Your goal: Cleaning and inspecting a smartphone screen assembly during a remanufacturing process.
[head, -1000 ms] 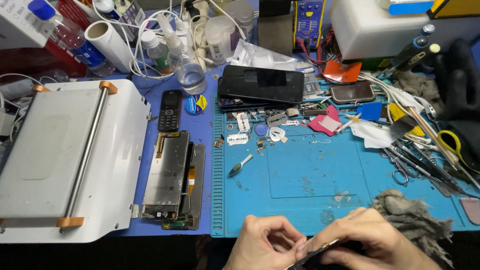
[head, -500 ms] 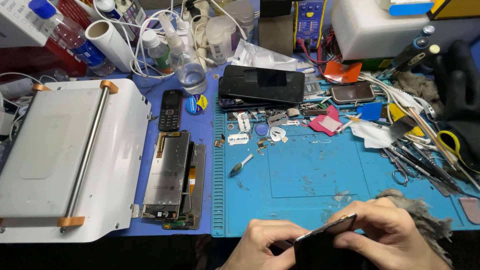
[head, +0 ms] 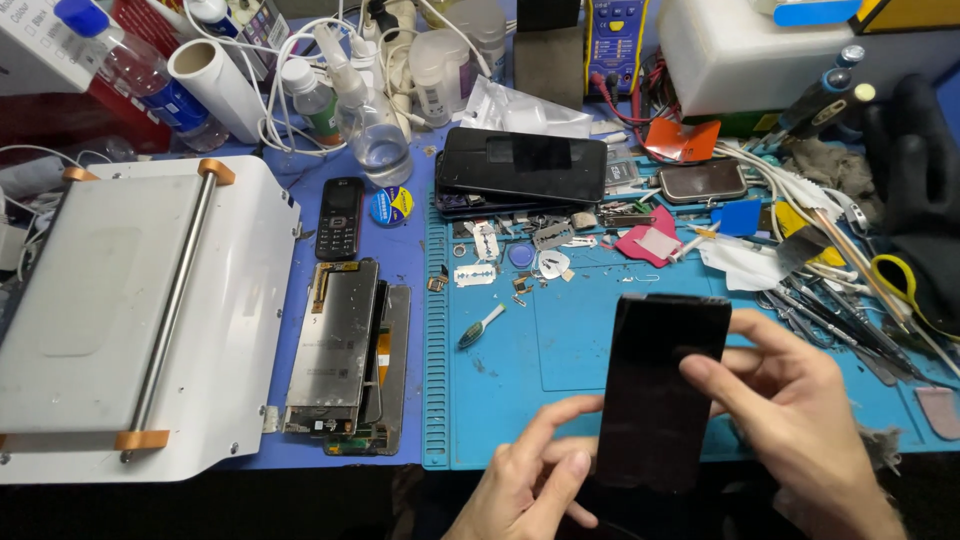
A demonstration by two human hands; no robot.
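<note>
- Holding a black phone screen panel point(head: 662, 385) upright over the near part of the blue work mat point(head: 560, 340), dark glass side toward the camera, its top edge higher than both hands.
- Gripping with the right hand point(head: 800, 420) on the right edge of the panel: thumb across the front near the upper right side, the other fingers behind it and only partly seen.
- Supporting with the left hand point(head: 530, 480) at the lower left corner: fingertips touching the left edge and bottom of the panel, palm low at the edge of the view.
- Both hands closed on the same panel, one at each side, close to each other but not touching.
- Lying to the left of the mat, on the blue table cover: an opened phone frame point(head: 335, 345) with metal back plate, well apart from the hands.
- Resting further left: a white machine with a flat grey plate point(head: 120, 320) and a long metal bar.
- Lying above the opened frame: a small black keypad phone point(head: 340, 218), near a glass flask point(head: 382, 140).
- Placed at the far side of the mat: a large black phone point(head: 525, 165), face up, with razor blades point(head: 476, 275) and small parts just in front of it.
- Scattered at the right side: tweezers and thin tools point(head: 840, 310), also a pink card point(head: 650, 243).
</note>
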